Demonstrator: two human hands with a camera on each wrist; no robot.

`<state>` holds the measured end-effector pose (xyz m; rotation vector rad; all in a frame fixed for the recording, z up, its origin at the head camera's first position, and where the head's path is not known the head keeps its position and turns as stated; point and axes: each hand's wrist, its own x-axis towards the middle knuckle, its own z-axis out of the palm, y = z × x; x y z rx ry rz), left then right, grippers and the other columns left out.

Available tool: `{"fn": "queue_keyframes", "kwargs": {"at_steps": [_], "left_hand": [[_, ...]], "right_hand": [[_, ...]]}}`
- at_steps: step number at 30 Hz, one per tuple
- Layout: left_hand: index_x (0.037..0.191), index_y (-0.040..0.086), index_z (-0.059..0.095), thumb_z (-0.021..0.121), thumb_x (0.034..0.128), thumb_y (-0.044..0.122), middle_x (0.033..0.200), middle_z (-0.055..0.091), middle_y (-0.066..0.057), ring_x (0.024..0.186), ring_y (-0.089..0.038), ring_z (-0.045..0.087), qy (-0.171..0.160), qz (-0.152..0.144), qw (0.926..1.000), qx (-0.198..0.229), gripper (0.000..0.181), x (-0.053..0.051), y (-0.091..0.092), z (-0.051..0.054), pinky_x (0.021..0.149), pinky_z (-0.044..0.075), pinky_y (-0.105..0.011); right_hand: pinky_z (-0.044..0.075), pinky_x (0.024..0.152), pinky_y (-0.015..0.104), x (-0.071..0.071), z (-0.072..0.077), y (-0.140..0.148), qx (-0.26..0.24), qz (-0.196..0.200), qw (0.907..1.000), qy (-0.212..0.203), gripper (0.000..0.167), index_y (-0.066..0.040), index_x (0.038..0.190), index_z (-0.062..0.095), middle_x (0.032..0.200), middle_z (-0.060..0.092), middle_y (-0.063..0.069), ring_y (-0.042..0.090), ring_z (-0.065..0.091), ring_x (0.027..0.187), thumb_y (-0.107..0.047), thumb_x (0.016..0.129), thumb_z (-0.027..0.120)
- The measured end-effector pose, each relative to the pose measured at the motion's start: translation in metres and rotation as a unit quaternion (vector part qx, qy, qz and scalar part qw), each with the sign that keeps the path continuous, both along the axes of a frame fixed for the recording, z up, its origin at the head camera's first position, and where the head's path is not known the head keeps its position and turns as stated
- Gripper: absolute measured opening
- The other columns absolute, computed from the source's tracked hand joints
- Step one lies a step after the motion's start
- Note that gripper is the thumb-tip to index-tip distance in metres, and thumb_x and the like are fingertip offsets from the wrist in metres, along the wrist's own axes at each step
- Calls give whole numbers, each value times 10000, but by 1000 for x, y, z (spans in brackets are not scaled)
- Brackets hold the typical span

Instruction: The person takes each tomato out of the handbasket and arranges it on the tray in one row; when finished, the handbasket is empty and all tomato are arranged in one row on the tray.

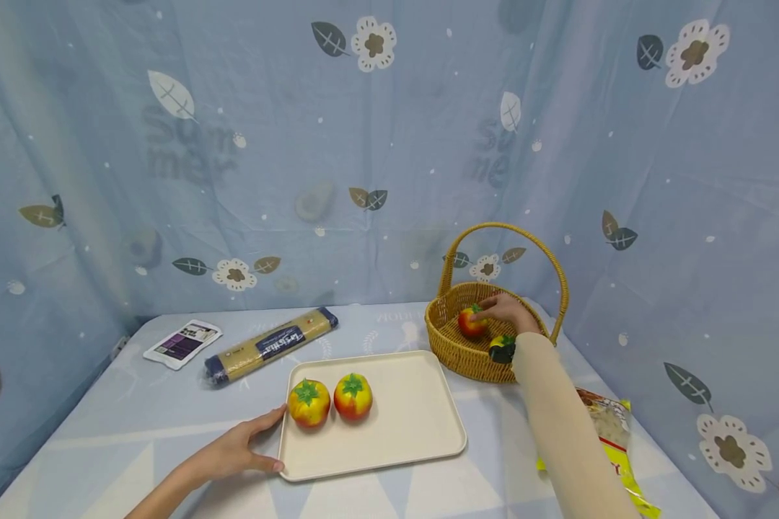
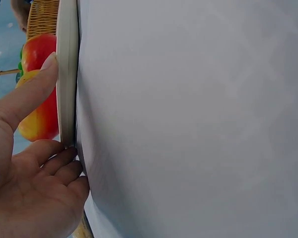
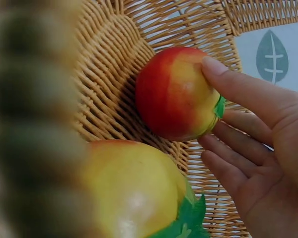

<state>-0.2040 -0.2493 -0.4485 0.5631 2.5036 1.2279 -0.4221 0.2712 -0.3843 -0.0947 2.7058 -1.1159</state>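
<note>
In the basket, my right hand holds a red-and-yellow tomato-like fruit by its leafy end. The thumb lies on its side; the fingertips are partly hidden behind it. A second, yellower fruit with green leaves sits beside it in the wicker. A cream tray bears two similar fruits, one at its left edge and another just right of it. My left hand touches the tray's left rim, thumb near the front corner, other fingers farther back.
A long pasta packet lies behind the tray, with a small white pouch to its left. Under my right sleeve is a yellow food bag, partly covered. The basket's tall handle arches above it. Patterned curtains enclose the table.
</note>
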Motion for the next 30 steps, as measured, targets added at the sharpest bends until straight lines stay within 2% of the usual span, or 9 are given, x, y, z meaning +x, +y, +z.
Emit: {"fn": "queue_keyframes", "kwargs": {"at_steps": [8, 14, 18, 22, 25, 30], "left_hand": [[1457, -101, 276, 825, 749, 276, 1482, 220, -356, 1350, -563, 163, 47, -20, 10000, 32, 972, 0, 1, -3, 1074, 124, -669], [1458, -100, 273, 822, 752, 277, 1479, 225, -359, 1347, -566, 169, 95, -17, 9999, 35, 971, 1, 2, -5, 1072, 125, -670], [1459, -97, 277, 825, 746, 280, 1478, 228, -360, 1346, -566, 173, 112, 27, 9999, 13, 975, 2, 2, -6, 1072, 127, -670], [1460, -92, 281, 826, 743, 285, 1476, 235, -360, 1343, -569, 177, 185, 44, 9998, -4, 976, 2, 3, -6, 1069, 124, -675], [1460, -92, 281, 825, 745, 285, 1474, 239, -361, 1341, -571, 180, 254, 27, 9997, -22, 974, 1, 2, -7, 1067, 124, -675], [1459, -96, 277, 823, 750, 284, 1475, 234, -363, 1342, -572, 175, 269, 2, 9996, -24, 972, 1, 2, -10, 1067, 124, -674]], "right_hand": [[379, 1040, 570, 3, -1, -3, 550, 67, 9981, 280, 645, 63, 1357, 498, 1411, 439, 279, 457, 387, 1293, -345, 895, 690], [387, 1038, 560, 4, 0, -1, 489, 26, 9985, 260, 635, 67, 1353, 499, 1402, 449, 277, 450, 402, 1284, -325, 894, 697], [381, 1041, 565, 4, 6, -1, 442, 72, 9986, 270, 645, 75, 1365, 477, 1414, 426, 286, 462, 385, 1291, -311, 896, 694], [358, 1059, 568, 2, 12, 1, 191, 92, 9997, 143, 661, 63, 1391, 443, 1444, 388, 271, 459, 345, 1319, -308, 902, 688], [347, 1068, 569, 1, 16, 2, 265, 136, 9994, 152, 685, 41, 1405, 435, 1453, 387, 256, 449, 337, 1328, -335, 894, 696], [366, 1048, 577, 3, 25, 1, 867, 425, 9937, 563, 669, 44, 1380, 474, 1417, 435, 272, 460, 380, 1295, -353, 889, 696]]}}
